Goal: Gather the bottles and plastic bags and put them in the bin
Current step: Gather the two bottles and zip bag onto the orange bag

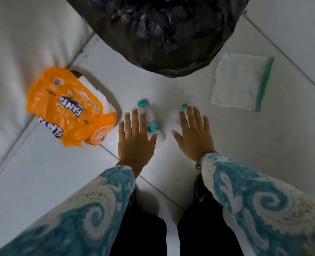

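Note:
A small clear bottle [151, 122] with a teal cap and label lies on the white tiled floor, just right of my left hand [135, 139]. My left hand is flat with fingers spread, its thumb over the bottle's lower part. My right hand [193, 134] is also spread and holds nothing; it hides most of a second bottle, whose teal cap [184, 106] shows at my fingertips. An orange Fanta plastic bag [68, 108] lies crumpled at the left. A clear zip bag [240, 81] with a green seal lies at the right. The bin, lined with a black bag [164, 34], stands ahead.
A white wall or panel [24, 43] rises at the left behind the orange bag. Grey grout lines cross the floor tiles [263, 145]. My dark trousers and a shoe [201, 191] show at the bottom between my patterned sleeves.

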